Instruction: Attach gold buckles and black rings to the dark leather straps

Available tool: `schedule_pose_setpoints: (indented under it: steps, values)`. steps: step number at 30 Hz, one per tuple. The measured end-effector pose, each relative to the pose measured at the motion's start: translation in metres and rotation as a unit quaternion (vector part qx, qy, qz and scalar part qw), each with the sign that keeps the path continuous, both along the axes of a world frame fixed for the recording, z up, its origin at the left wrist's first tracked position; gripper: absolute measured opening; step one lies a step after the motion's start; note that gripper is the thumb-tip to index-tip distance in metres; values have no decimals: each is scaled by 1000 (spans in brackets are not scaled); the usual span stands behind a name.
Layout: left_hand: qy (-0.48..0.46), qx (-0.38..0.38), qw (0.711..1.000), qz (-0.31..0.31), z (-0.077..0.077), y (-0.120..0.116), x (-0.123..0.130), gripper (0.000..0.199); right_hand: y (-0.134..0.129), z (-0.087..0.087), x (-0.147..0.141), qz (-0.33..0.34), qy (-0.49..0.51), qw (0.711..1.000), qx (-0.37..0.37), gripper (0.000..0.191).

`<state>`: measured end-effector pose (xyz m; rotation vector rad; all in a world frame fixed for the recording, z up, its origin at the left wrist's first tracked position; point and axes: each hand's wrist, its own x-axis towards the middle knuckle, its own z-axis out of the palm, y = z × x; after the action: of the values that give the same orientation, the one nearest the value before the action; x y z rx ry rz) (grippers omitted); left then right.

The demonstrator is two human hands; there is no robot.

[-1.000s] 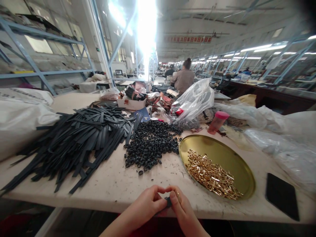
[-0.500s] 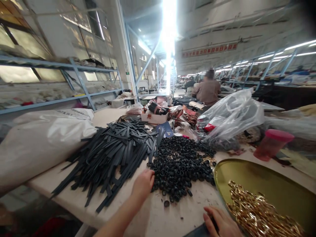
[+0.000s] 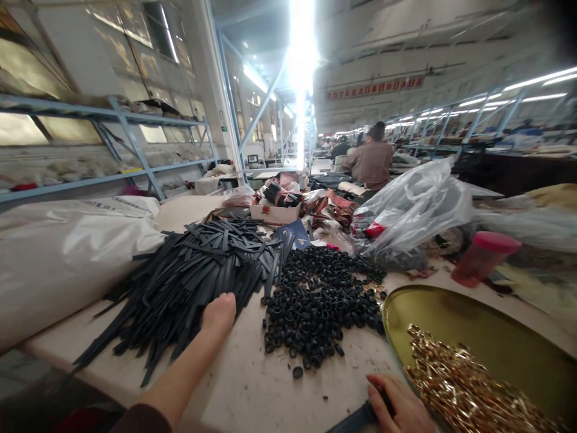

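My left hand point(image 3: 219, 314) is curled over the right side of a heap of flat black strips point(image 3: 193, 270). Its fingertips face away, and whatever they may pinch is hidden. Low in the view, beside the tray, my right hand point(image 3: 399, 404) is closed around a black strip point(image 3: 356, 418) whose end runs down to the left. A pile of small black rings point(image 3: 320, 307) lies between the two hands. Just right of my right hand is an oval gold-green tray point(image 3: 433, 300) with many shiny gold metal pieces point(image 3: 464, 379) in it.
A large white sack point(image 3: 76, 258) leans at the left. Behind the rings are a white box point(image 3: 276, 213), a dark blue booklet point(image 3: 295, 233) and a clear plastic bag point(image 3: 415, 204). A pink-lidded jar point(image 3: 484, 258) stands beyond the tray. Farther off, a person point(image 3: 372, 159) sits facing away.
My left hand has moved left from the edge of the ring pile to the black strips. My right hand stays low by the tray, with more of its strip showing.
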<state>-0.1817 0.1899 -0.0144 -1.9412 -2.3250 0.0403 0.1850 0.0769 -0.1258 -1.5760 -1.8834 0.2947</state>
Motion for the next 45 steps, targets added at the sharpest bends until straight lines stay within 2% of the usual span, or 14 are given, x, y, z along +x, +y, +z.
schedule_pose_setpoints:
  steps: [6, 8, 12, 14, 16, 19, 20, 22, 24, 29, 37, 39, 42, 45]
  values:
    - [-34, 136, 978, -151, 73, -47, 56, 21, -21, 33, -18, -66, 177, 982, 23, 34]
    - [-78, 195, 931, -299, 84, -83, 85, 17, -32, 54, -32, -11, 271, 960, -62, 41]
    - [-141, 248, 750, -597, 61, -152, 137, 19, -52, 93, -56, 93, 465, 827, -302, 62]
    - [-155, 228, 720, -636, 39, -172, 152, 18, -58, 103, -57, 77, 488, 808, -322, 56]
    - [-232, 186, 743, -599, 19, -181, 159, 17, -63, 104, -53, 56, 472, 822, -314, 52]
    - [-468, 26, 802, -371, 7, -175, 163, 15, -68, 98, -49, 48, 443, 838, -316, 51]
    - [-553, -39, 787, -271, 6, -170, 165, 16, -70, 96, -50, 52, 437, 838, -322, 50]
    - [-680, -139, 711, -116, 7, -159, 168, 20, -73, 94, -54, 78, 433, 831, -340, 49]
    - [-748, -184, 635, -47, 9, -151, 173, 21, -74, 94, -58, 112, 436, 819, -357, 49]
    - [-805, -206, 556, 13, 9, -146, 178, 20, -65, 95, -54, 129, 425, 808, -387, 53]
    - [-805, -219, 547, 67, -3, -132, 185, 15, -47, 90, -50, 192, 395, 786, -435, 51]
    - [-809, -218, 541, 71, -7, -128, 185, 12, -35, 90, -42, 200, 335, 828, -402, 46]
    - [-796, -226, 555, 80, -9, -122, 181, 13, -4, 89, -16, 117, 166, 943, -262, 34]
    - [-779, -236, 573, 93, -9, -116, 178, 27, 33, 88, 11, 12, -3, 989, -149, 23]
